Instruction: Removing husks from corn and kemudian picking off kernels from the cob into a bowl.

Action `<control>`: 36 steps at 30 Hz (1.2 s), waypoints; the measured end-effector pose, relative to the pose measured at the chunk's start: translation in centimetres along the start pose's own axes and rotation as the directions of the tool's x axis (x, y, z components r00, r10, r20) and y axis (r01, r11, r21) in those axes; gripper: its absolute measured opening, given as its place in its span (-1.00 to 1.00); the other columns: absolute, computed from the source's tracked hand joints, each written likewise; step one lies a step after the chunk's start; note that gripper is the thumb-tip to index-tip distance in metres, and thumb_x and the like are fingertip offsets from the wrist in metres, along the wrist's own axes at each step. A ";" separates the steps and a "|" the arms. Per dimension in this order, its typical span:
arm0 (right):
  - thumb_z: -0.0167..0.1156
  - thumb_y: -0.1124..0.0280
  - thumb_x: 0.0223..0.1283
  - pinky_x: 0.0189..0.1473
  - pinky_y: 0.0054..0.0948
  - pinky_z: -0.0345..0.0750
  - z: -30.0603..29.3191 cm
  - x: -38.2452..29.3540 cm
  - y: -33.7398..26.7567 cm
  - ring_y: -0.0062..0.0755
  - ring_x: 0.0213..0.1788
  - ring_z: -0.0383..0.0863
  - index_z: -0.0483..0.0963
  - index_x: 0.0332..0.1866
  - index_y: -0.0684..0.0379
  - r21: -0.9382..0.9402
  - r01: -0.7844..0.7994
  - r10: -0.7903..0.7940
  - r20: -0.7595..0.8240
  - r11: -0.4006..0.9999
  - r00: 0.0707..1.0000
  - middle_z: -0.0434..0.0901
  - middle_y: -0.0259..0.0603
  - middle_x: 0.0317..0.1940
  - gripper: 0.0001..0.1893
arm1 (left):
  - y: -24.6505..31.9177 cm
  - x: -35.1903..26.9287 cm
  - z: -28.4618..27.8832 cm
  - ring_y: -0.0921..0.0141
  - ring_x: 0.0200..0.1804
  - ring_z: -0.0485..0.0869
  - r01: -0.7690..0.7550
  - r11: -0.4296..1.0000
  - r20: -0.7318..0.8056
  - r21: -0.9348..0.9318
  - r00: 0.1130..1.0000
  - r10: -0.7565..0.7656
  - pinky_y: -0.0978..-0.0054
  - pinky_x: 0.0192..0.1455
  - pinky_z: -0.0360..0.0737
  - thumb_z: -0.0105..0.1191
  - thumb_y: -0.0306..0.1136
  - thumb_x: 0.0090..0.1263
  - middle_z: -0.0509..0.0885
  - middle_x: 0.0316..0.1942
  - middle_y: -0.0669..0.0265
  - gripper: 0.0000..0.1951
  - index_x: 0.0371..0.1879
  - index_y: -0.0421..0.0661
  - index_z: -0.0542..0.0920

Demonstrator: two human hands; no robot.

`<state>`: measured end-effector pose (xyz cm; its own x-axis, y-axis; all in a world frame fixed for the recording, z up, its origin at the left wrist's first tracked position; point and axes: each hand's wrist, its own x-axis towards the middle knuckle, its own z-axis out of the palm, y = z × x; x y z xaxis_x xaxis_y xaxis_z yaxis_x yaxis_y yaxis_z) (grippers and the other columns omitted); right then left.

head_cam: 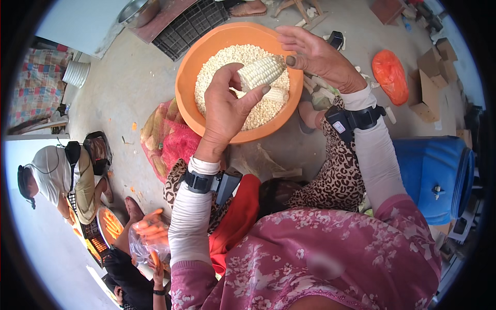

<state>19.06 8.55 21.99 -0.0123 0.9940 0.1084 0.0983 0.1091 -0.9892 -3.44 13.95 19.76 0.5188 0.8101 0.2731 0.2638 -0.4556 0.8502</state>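
Observation:
My left hand [232, 97] grips an ear of white corn [262, 72] by one end, thumb on the near side and fingers mostly hidden behind it. The ear is held above a large orange plastic basin [186, 97] full of loose white kernels [221, 58]. Beyond the far tip of the ear, my right hand [317, 58] is raised over the basin's right rim, its fingers apart and nothing in them. On the kernels below the held ear rests another corn ear [277, 95], partly hidden.
Left of the basin slumps a pink mesh sack [180, 141]. Stripped cobs and husks [319, 91] litter the floor on the right, near an orange plastic bag [390, 77] and a blue barrel [426, 174]. A person [73, 174] and another's hand [158, 271] are at lower left, by carrots [153, 228].

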 end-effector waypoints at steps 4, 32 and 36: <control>0.35 0.10 0.02 0.16 -0.45 0.36 0.9 0.1 0.0 -0.32 0.19 0.32 0.07 0.35 0.21 0.181 -0.105 0.100 0.040 0.978 0.994 0.27 -0.10 0.21 -0.15 | 0.2 0.2 0.1 0.58 -0.42 0.48 0.121 0.939 0.000 -0.323 0.992 -0.127 0.65 -0.36 0.47 0.36 -0.28 0.08 0.54 -0.43 0.37 -0.50 -0.10 -0.31 0.45; 0.19 0.19 0.21 -0.60 -0.72 0.27 8.3 6.5 0.8 -0.73 -0.60 0.32 0.46 -0.30 0.12 0.775 -0.270 0.335 0.081 0.571 0.939 0.45 -0.43 -0.53 -0.78 | -0.4 2.7 -2.1 0.55 -0.46 0.52 0.371 0.440 0.129 -0.817 0.863 -0.489 0.66 -0.38 0.48 0.04 -0.22 0.38 0.58 -0.49 0.36 -0.76 -0.30 -0.18 0.56; 0.17 0.18 0.22 -0.58 -0.73 0.27 8.5 7.1 0.6 -0.73 -0.60 0.31 0.46 -0.28 0.12 0.795 -0.257 0.338 0.070 0.550 0.939 0.47 -0.42 -0.52 -0.78 | -0.2 3.3 -2.6 0.53 -0.44 0.53 0.375 0.313 0.187 -0.873 0.848 -0.495 0.63 -0.36 0.49 -0.03 -0.18 0.43 0.58 -0.45 0.31 -0.73 -0.32 -0.18 0.51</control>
<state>10.59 15.67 21.33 -0.0479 0.9697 -0.2395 -0.7338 -0.1968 -0.6502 -3.90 17.63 21.63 0.4612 0.8440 -0.2736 -0.4325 0.4831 0.7613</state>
